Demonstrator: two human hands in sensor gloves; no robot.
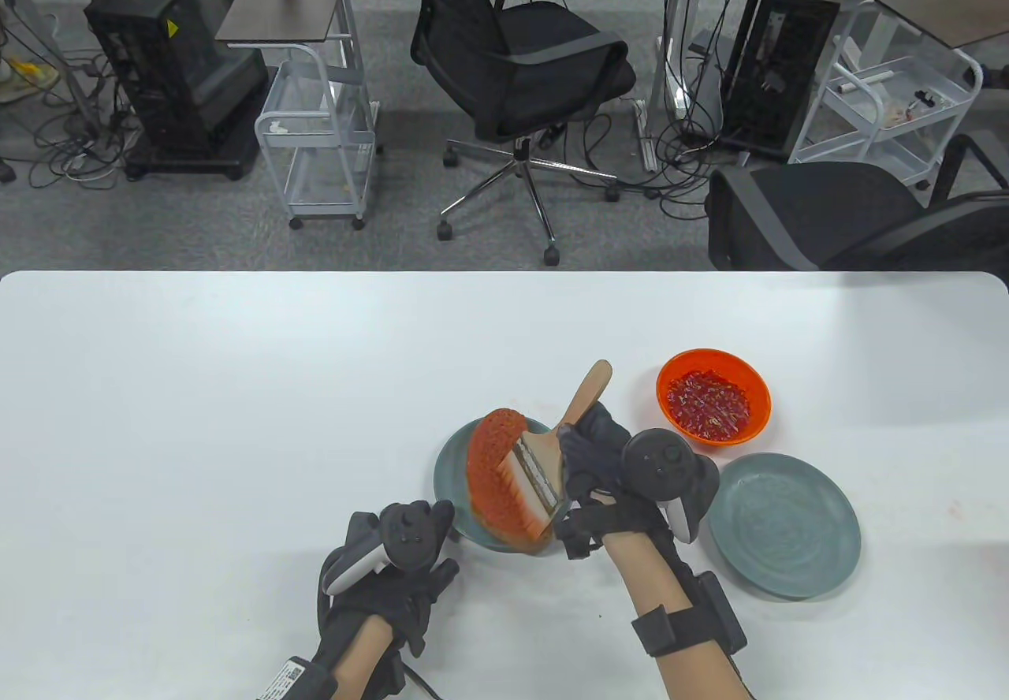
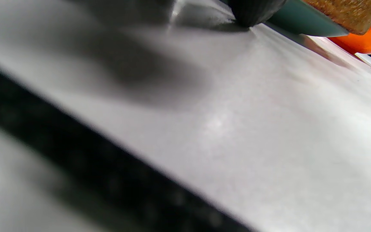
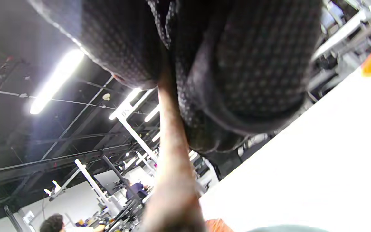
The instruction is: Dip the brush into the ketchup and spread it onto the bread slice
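Observation:
A bread slice coated red with ketchup lies on a grey-green plate near the table's middle front. My right hand grips the wooden handle of a wide brush, whose bristles rest on the slice. In the right wrist view the gloved fingers wrap the brush handle. An orange bowl of ketchup stands just right of the brush. My left hand rests on the table at the plate's near-left rim; a fingertip touches down beside the plate and the bread's edge.
A second grey-green plate, bare, sits at the right front, below the orange bowl. Beyond the white table's far edge stand black office chairs, white carts and computer towers. Another person's head shows far off in the right wrist view.

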